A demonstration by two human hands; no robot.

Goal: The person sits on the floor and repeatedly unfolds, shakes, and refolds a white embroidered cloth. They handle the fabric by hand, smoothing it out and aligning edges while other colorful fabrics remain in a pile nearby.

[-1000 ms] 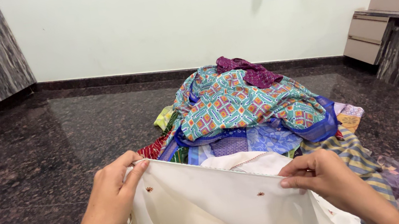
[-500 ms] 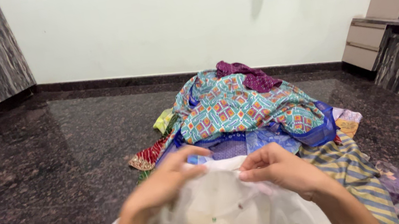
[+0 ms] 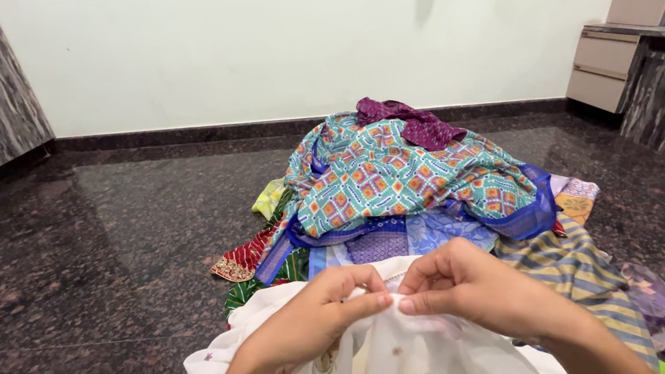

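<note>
The two hands have come together. A second ago they were spread wide, each gripping an upper corner of the white sheer cloth (image 3: 379,366); now the left hand (image 3: 318,318) and the right hand (image 3: 464,286) meet fingertip to fingertip at the middle, both pinched shut on the cloth's top edge — so the two corners appear to have been brought onto each other and the fabric hangs doubled below them. That reads as a first fold just made, lengthwise, with the cloth bunched rather than flat.

The cloth sits at the near edge of the dark granite floor (image 3: 54,284), just in front of the pile of clothes (image 3: 403,185) — a teal patterned piece on top, a purple garment (image 3: 406,117) at its crest, a striped cloth (image 3: 576,264) at its right edge. The pile itself looks unchanged.
</note>
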